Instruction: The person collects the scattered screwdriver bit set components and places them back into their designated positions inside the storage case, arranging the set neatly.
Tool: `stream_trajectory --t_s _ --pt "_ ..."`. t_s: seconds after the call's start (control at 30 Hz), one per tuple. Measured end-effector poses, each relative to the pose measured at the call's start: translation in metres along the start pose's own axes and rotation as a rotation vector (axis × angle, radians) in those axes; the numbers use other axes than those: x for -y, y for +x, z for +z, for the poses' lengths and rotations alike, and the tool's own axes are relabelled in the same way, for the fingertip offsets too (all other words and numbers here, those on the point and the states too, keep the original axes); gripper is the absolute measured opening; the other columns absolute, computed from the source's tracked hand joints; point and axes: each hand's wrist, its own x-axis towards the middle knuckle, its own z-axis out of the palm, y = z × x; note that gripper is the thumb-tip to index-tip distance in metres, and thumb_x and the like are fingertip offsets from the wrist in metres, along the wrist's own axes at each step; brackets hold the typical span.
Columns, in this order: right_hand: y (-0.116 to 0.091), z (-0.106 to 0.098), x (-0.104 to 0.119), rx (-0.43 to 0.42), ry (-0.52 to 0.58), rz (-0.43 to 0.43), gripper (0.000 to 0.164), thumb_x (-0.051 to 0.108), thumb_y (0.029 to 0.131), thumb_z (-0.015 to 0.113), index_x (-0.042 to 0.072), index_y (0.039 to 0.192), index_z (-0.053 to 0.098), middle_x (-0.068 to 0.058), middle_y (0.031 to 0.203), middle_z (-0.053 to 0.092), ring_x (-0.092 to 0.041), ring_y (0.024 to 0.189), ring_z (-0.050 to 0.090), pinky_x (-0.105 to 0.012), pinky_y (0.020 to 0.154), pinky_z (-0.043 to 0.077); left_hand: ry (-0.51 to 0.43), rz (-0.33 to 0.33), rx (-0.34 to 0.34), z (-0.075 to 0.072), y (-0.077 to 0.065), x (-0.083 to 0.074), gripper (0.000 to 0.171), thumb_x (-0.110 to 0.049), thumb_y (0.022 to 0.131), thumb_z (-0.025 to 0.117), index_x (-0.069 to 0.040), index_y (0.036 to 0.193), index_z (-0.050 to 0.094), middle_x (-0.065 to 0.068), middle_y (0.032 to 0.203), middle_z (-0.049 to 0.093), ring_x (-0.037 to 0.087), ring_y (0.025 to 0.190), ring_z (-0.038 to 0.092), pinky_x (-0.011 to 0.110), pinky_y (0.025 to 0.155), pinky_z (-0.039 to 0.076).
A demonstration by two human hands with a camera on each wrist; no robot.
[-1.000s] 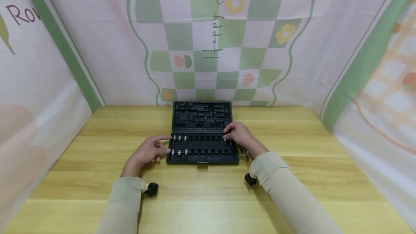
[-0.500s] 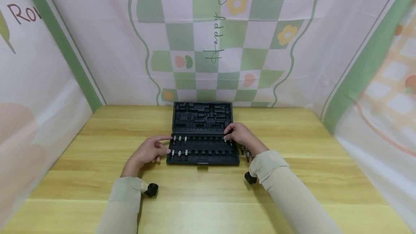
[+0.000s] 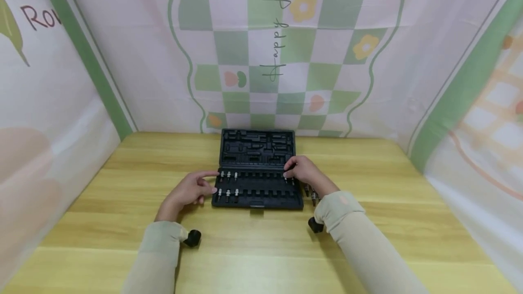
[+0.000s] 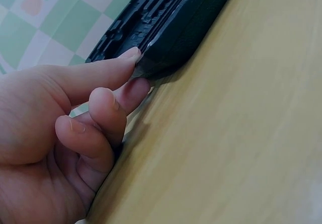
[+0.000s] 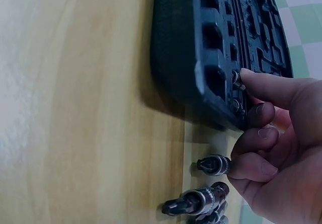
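Observation:
A black socket case (image 3: 257, 202) lies unfolded on the wooden table. Several bit sockets (image 3: 228, 194), silver with dark tips, stand in two rows at its left end. My left hand (image 3: 188, 189) touches the case's left edge with thumb and index finger; the other fingers are bent, as the left wrist view shows. My right hand (image 3: 306, 170) pinches a small bit socket (image 5: 236, 78) at the right end of the back row, partly hidden by the fingers. A second socket (image 5: 237, 104) sits beside it. Loose bit sockets (image 5: 193, 201) lie under the right hand.
The moulded lid (image 3: 257, 146) stands raised behind the tray, near the patterned cloth backdrop (image 3: 265, 71). Cloth walls also flank the wooden table (image 3: 245, 248) on both sides. Vacant slots (image 3: 267, 193) run along the tray's middle and right.
The head view has shifted slightly, so everything sits a little further right. Both hands keep their places on the case, and the right fingers stay at the same socket.

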Motion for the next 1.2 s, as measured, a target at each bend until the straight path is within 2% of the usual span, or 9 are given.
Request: stream_trajectory --t_s 0.4,0.63,0.73,0.9,1.03,1.2 --pt "0.0005 0.0037 0.0009 -0.041 -0.028 -0.001 0.014 0.006 0.083 0.076 0.002 0.092 0.065 -0.014 0.101 0.062 -0.027 0.083 0.054 -0.04 0.075 0.045 0.003 -0.005 -0.007 -0.0005 -0.0004 -0.002 0.052 -0.008 0.093 0.066 -0.01 0.142 0.05 0.011 0.086 0.066 0.016 0.047 0.052 0.025 0.04 0.037" --pt "-0.0007 0.0028 -0.0029 -0.026 -0.036 -0.036 0.012 0.007 0.086 0.073 0.003 0.094 0.065 -0.008 0.082 0.058 -0.019 0.065 0.045 -0.034 0.063 0.041 0.006 -0.013 -0.01 0.0004 -0.0002 -0.002 0.052 -0.008 0.093 0.066 -0.012 0.142 0.051 0.011 0.087 0.066 0.016 0.047 0.052 0.025 0.04 0.037" --pt "-0.0017 0.0013 -0.006 -0.01 -0.028 -0.073 0.011 0.008 0.088 0.071 0.002 0.096 0.065 -0.004 0.073 0.055 -0.017 0.061 0.044 -0.033 0.06 0.041 0.004 -0.015 -0.01 0.0011 -0.0011 -0.0026 0.052 -0.008 0.093 0.066 -0.011 0.142 0.05 0.011 0.086 0.066 0.016 0.047 0.052 0.025 0.04 0.037" --pt "-0.0038 -0.0011 -0.0083 0.023 0.013 -0.076 0.011 0.006 0.091 0.067 0.002 0.101 0.065 -0.001 0.062 0.049 -0.016 0.055 0.04 -0.032 0.056 0.039 0.005 -0.012 -0.011 0.0015 -0.0012 -0.0018 0.052 -0.008 0.093 0.066 -0.011 0.142 0.05 0.011 0.086 0.066 0.016 0.047 0.052 0.025 0.041 0.038" --pt "-0.0034 -0.0013 -0.0077 0.033 0.032 -0.052 0.012 0.004 0.091 0.067 0.002 0.103 0.065 -0.002 0.062 0.048 -0.016 0.054 0.038 -0.032 0.056 0.039 0.01 -0.009 -0.012 0.0012 -0.0011 -0.0021 0.052 -0.008 0.093 0.066 -0.011 0.142 0.05 0.012 0.086 0.066 0.016 0.047 0.052 0.025 0.041 0.038" --pt "0.0001 -0.001 -0.0061 0.03 0.033 -0.049 0.012 0.002 0.088 0.069 0.0 0.099 0.065 -0.005 0.073 0.055 -0.017 0.06 0.043 -0.032 0.058 0.04 0.003 -0.023 -0.014 0.0004 -0.0007 -0.0017 0.052 -0.008 0.093 0.066 -0.012 0.142 0.051 0.012 0.088 0.066 0.017 0.048 0.052 0.025 0.041 0.038"
